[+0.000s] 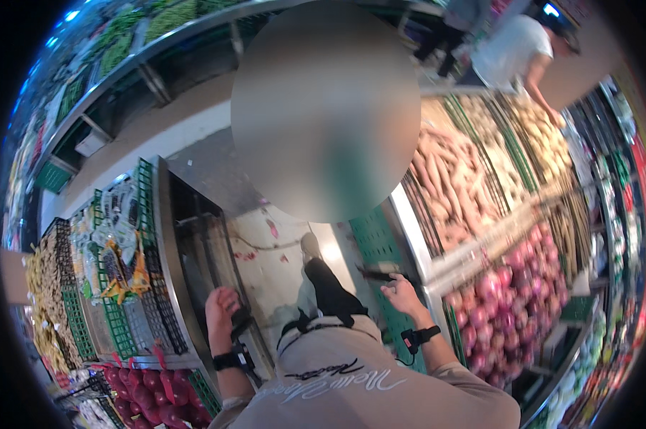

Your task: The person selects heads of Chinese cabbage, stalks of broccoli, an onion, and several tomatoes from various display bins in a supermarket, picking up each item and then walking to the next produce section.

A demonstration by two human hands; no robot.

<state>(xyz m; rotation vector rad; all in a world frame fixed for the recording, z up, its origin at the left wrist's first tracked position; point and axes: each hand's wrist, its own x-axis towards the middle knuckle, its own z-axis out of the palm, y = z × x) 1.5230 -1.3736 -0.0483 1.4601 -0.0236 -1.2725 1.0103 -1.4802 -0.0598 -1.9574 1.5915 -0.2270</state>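
Observation:
My left hand [222, 311], fingers curled, hangs beside the dark side of the left produce stand; a dark shape by its fingertips is too blurred to name. My right hand [401, 295] is in front of the green perforated panel [375, 236], with its fingers at the end of a dark slim object [377, 274] that points left. Both wrists wear black straps with small devices. To the right lie red onions [508, 300], with pinkish-brown root vegetables [446, 182] above them. Bagged produce [121, 263] and net bags of dark red onions [151, 394] are on the left stand.
An aisle floor [269, 230] with scattered reddish scraps runs between the stands. A metal edge [411, 236] borders the right stand. A person in a white shirt [513, 51] leans over yellowish produce [540, 134] at the upper right. Greens fill a long shelf [140, 53] at the upper left.

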